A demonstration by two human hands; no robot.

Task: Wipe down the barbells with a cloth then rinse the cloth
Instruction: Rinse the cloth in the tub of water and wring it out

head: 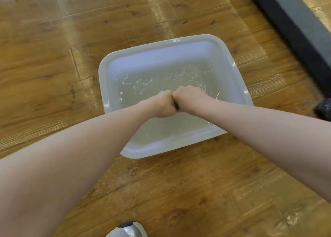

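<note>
Two bare hands over one white plastic tub point(240, 86) of rippled water point(161, 82) at frame centre. Left hand point(163, 104) and right hand point(188, 99) knuckle to knuckle, fingers of both curled tight around one green cloth point(176, 105), of which only a sliver visible between the fists. One tub on wood-look floor point(53, 57). One dark mat edge point(295, 31) at two o'clock, one dark blurred object point(323, 109) at three, one grey shoe toe point(129, 230) at six.
</note>
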